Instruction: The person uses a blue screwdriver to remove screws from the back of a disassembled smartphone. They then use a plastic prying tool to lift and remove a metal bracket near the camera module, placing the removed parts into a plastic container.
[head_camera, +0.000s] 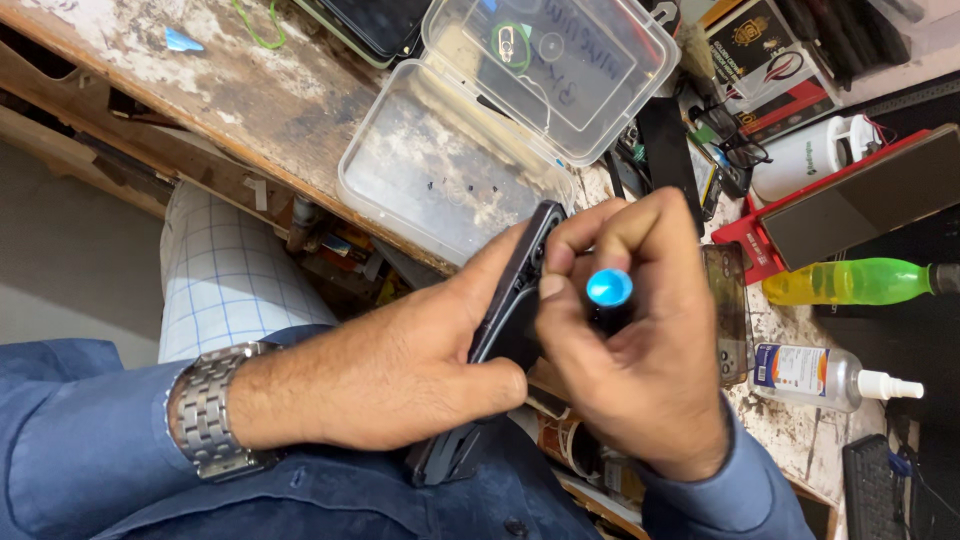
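My left hand (400, 360) grips a dark smartphone (515, 300) on its edge, thumb along the near side, a metal watch (205, 415) on the wrist. My right hand (640, 350) pinches a small screwdriver with a blue round cap (609, 287), its shaft hidden behind the fingers and pressed toward the phone's upper part. Both hands hover over my lap at the edge of a worn wooden workbench (250, 90).
An open clear plastic box (440, 170) with tiny screws and its lid (560, 70) lies just beyond the phone. To the right are another phone (728, 310), a yellow-green bottle (850, 282), a white spray bottle (830, 375), a red tray (760, 245) and cluttered boxes.
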